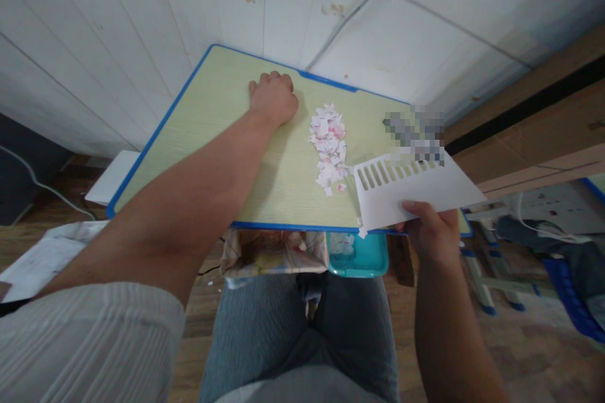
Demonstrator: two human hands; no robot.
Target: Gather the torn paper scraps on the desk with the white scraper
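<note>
My left hand [274,98] rests on the far part of the pale yellow board with its fingers curled under. Whatever they may hold is hidden. Just right of it lies a long pile of torn white and pink paper scraps [328,145]. My right hand [432,227] grips a white card with a row of slots [401,198], thumb on top, tilted over the board's near right edge. The card's left end is close to the pile. A few scraps [363,232] show at its lower left corner.
The blue-edged tabletop [189,132] stands against a white panelled wall. A blurred-out item [409,129] lies behind the card. Below the near edge are a cloth-lined container [274,258] and a teal basin [378,258]. Cardboard boxes [529,132] stand at right.
</note>
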